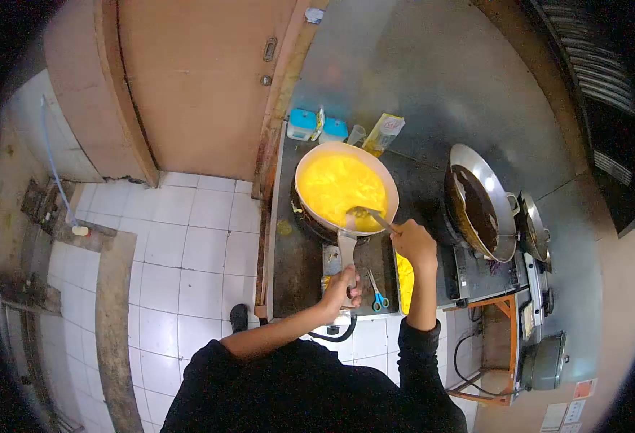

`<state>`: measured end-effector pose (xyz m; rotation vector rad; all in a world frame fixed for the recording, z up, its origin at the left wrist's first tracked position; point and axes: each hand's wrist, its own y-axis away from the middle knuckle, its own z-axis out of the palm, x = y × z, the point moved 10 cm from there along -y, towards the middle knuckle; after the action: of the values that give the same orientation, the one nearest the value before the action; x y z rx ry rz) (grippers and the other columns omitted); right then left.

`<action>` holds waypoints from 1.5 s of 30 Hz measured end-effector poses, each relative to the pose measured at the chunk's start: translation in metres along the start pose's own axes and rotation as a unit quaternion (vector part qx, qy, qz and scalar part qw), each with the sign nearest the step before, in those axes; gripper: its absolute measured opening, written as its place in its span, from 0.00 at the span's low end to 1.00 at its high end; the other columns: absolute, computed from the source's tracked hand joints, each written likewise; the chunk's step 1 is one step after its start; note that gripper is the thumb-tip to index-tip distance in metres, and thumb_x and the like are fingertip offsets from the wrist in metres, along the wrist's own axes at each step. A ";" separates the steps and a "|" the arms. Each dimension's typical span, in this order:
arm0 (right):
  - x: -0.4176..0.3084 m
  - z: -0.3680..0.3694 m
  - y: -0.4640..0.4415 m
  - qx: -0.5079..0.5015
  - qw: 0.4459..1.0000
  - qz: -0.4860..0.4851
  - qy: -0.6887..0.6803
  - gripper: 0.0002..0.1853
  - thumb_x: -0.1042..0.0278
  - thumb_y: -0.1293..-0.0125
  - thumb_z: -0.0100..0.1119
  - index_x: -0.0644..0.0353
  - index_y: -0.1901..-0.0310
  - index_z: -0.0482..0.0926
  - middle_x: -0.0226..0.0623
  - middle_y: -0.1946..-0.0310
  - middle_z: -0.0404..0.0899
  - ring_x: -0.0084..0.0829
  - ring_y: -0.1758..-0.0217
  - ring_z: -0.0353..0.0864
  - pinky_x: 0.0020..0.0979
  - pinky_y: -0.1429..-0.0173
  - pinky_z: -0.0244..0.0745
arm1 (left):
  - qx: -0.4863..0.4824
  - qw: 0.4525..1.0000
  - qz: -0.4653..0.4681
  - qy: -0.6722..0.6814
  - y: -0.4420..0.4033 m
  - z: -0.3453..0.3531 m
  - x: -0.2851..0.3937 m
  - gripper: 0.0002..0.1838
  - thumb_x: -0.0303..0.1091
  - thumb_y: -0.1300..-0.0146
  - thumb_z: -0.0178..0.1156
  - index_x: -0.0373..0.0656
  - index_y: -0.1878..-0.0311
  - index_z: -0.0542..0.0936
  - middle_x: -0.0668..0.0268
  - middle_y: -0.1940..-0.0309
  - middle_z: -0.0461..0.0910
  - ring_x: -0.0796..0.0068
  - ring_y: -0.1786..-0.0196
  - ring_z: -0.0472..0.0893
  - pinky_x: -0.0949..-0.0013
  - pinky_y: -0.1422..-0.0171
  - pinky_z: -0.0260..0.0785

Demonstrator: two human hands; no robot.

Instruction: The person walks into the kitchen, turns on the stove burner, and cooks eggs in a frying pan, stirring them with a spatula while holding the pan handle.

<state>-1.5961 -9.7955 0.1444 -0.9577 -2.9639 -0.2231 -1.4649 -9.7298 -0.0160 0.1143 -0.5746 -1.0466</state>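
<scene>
A round pan (391,189) with yellow liquid (339,180) in it stands on a burner at the centre. My left hand (341,290) is closed round the pan's handle (347,249), on the near side. In my right hand (415,245) is the handle of a metal spatula (376,218), whose blade lies at the near right edge of the liquid. Between my hands, blue-handled scissors (379,299) lie on the counter, and a yellow sheet or tray (404,278) is beside them, partly hidden by my right hand.
Two blue-lidded containers (303,124) (333,130), a clear cup (356,135) and a yellow-white packet (384,134) stand behind the pan. A large wok (482,195) with dark contents and another pan (536,227) are at the right. A door (202,86) is at the left.
</scene>
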 end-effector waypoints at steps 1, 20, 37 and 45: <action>0.002 0.007 -0.009 0.009 1.000 -0.005 -0.015 0.14 0.53 0.43 0.52 0.42 0.57 0.79 0.45 0.59 0.76 0.48 0.55 0.75 0.42 0.50 0.71 | 0.001 1.000 -0.002 0.000 0.000 0.000 0.000 0.18 0.54 0.38 0.46 0.47 0.65 0.64 0.72 0.88 0.59 0.75 0.87 0.62 0.71 0.79 0.57; -0.047 0.022 -0.063 0.104 0.980 -0.019 -0.171 0.16 0.55 0.44 0.52 0.59 0.60 0.75 0.51 0.64 0.78 0.49 0.59 0.77 0.44 0.56 0.72 | 0.013 1.000 -0.004 -0.006 -0.001 -0.002 0.002 0.18 0.52 0.36 0.45 0.45 0.66 0.64 0.71 0.88 0.61 0.74 0.87 0.64 0.70 0.80 0.59; 0.003 -0.053 0.060 -0.004 0.997 -0.074 -0.038 0.13 0.52 0.43 0.52 0.43 0.59 0.81 0.42 0.67 0.79 0.46 0.61 0.78 0.44 0.57 0.73 | -0.018 1.000 0.005 0.008 0.000 0.004 0.002 0.15 0.48 0.36 0.44 0.45 0.66 0.65 0.71 0.87 0.59 0.75 0.86 0.62 0.70 0.80 0.58; -0.040 0.016 0.008 0.055 0.993 -0.062 -0.084 0.14 0.55 0.42 0.49 0.50 0.60 0.79 0.47 0.67 0.78 0.49 0.62 0.78 0.45 0.57 0.72 | 0.019 1.000 0.005 -0.002 0.001 0.000 0.004 0.16 0.48 0.36 0.43 0.43 0.67 0.65 0.71 0.86 0.59 0.76 0.86 0.62 0.70 0.82 0.58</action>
<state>-1.5588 -9.8101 0.1270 -0.8189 -3.1532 0.0198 -1.4629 -9.7329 -0.0142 0.1419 -0.5984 -1.0265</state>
